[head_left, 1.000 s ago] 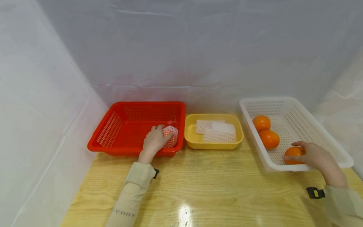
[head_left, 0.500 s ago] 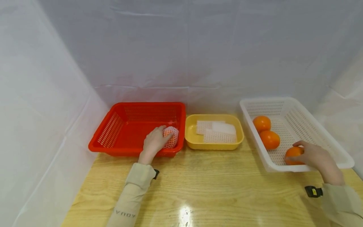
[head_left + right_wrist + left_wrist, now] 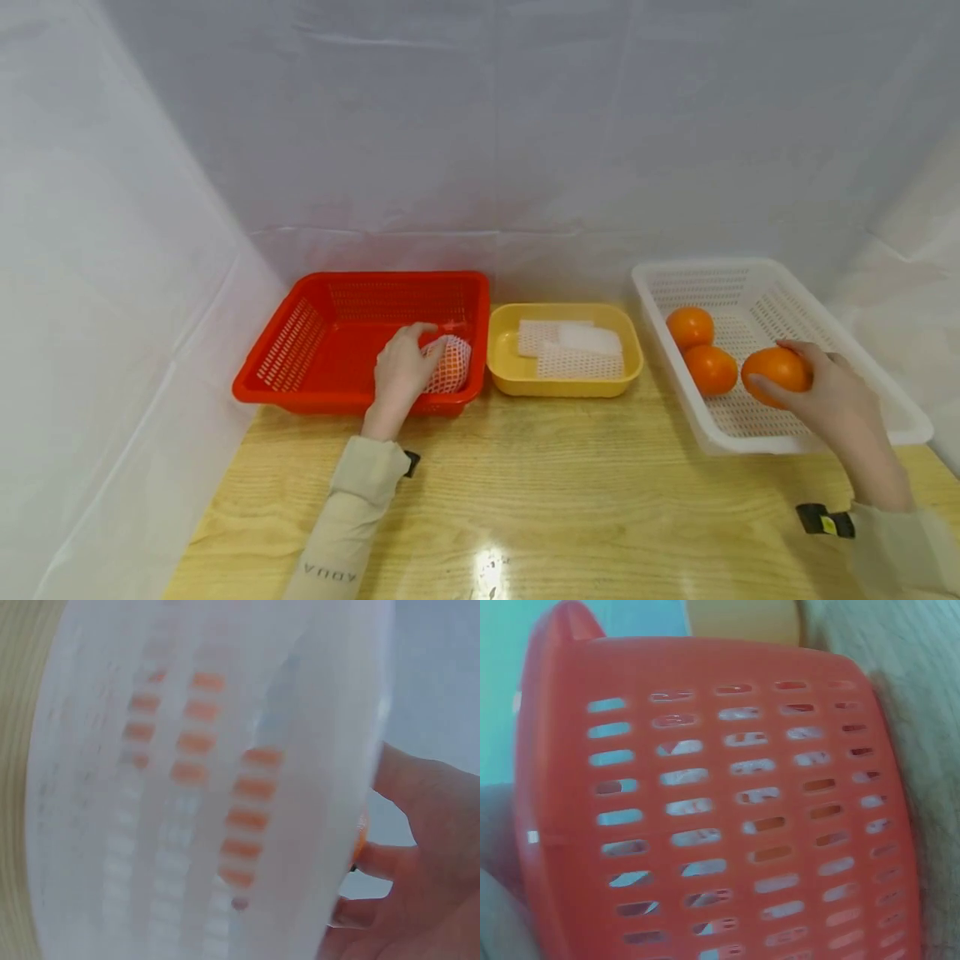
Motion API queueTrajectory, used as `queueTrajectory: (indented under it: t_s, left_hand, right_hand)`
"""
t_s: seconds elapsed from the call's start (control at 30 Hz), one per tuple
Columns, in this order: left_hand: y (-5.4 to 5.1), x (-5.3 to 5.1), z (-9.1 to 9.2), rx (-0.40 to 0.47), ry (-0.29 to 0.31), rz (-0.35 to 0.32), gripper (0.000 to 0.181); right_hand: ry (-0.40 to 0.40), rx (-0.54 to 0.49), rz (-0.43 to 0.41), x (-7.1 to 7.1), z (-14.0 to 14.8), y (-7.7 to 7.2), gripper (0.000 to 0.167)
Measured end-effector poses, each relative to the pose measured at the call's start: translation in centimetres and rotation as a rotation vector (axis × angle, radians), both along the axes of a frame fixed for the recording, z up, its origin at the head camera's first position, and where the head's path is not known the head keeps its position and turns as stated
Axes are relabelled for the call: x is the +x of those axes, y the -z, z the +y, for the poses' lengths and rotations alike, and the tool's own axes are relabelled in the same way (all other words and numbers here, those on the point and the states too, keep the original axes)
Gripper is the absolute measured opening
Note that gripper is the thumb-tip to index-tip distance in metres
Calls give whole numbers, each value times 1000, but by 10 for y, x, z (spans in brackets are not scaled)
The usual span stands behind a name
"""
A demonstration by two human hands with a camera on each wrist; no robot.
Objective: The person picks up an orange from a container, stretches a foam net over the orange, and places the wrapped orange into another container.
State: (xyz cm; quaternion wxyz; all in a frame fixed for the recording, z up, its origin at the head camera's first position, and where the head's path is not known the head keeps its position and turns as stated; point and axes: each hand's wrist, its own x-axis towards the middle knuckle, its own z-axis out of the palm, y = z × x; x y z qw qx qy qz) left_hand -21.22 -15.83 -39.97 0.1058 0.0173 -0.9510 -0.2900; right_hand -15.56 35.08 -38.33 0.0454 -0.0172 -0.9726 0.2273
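In the head view my right hand (image 3: 843, 408) grips an orange (image 3: 777, 375) between thumb and fingers, raised over the near end of the white basket (image 3: 892, 379). Two more oranges, a front one (image 3: 710, 370) and a rear one (image 3: 690, 327), lie along that basket's left side. My left hand (image 3: 400, 367) is inside the red basket (image 3: 300, 333), thumb and fingers spread apart beside an orange in a white foam net (image 3: 450, 365). Whether it touches the net is unclear. The left wrist view shows mostly the red basket's slotted wall (image 3: 727, 817), hiding the fingers.
Between the two baskets stands a shallow yellow tray (image 3: 558, 385) with several flat white foam nets (image 3: 581, 358) in it. All three containers stand on a wooden table (image 3: 570, 492). White sheeting (image 3: 487, 150) hangs behind and at the sides.
My right hand has lifted the orange off the white basket's floor, up and slightly left. My left hand has shifted slightly left and its fingers have loosened from the netted orange.
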Motion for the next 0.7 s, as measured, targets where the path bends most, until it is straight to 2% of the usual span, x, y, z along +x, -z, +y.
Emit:
queueTrajectory:
  t_s: [0.17, 0.3, 0.4, 0.57, 0.7]
  left_hand:
    - [-11, 9, 6, 61, 36, 104, 36]
    - [-23, 17, 16, 115, 104, 162, 31]
    - [-28, 22, 27, 140, 168, 228, 27]
    - [-28, 30, 52, 109, 308, 343, 26]
    - [-24, 36, 74, 79, 410, 392, 25]
  right_hand:
    - [-7, -85, 57, 6, -23, -8, 79]
    - [-18, -163, 138, 11, -43, -15, 74]
    - [-37, -221, 201, 15, -59, -18, 70]
    - [-76, -308, 241, 18, -86, -16, 64]
    - [-89, -345, 241, 18, -107, -13, 64]
